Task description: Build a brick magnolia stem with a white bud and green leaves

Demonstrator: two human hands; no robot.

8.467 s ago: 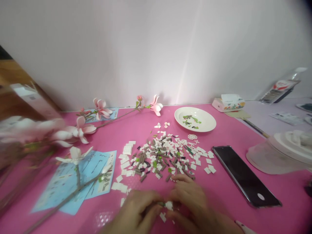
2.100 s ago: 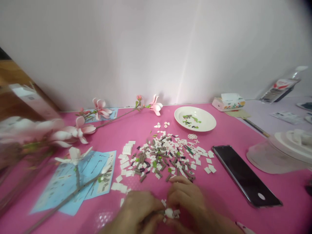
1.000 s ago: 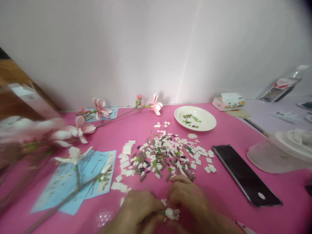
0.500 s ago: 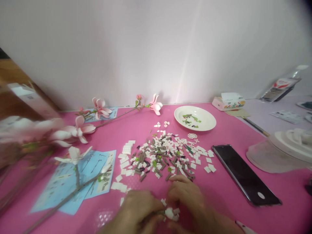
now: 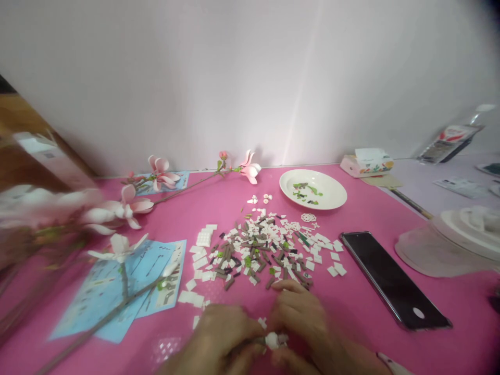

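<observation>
Low in the head view, my left hand [image 5: 224, 336] is closed on a thin dark stem, and a small white piece [image 5: 271, 341] sits at the stem's end. My right hand [image 5: 299, 320] curls round the other side of that white piece, its thumb and fingers closed at a small whitish part beside it. Part of what the fingers grip is hidden. Just beyond both hands lies a loose pile of small white, brown, black and green pieces [image 5: 260, 245] on the pink mat [image 5: 363, 333].
A white plate [image 5: 336, 195] with green bits stands behind the pile. To the right are a phone [image 5: 390, 281], a tissue pack [image 5: 367, 164] and a translucent lidded object [image 5: 449, 245]. Blue sheets [image 5: 113, 281] and magnolia flower branches [image 5: 101, 317] are at left.
The right fingers have shifted slightly around the small white piece, which shows a little differently between the hands. The left hand stays in place.
</observation>
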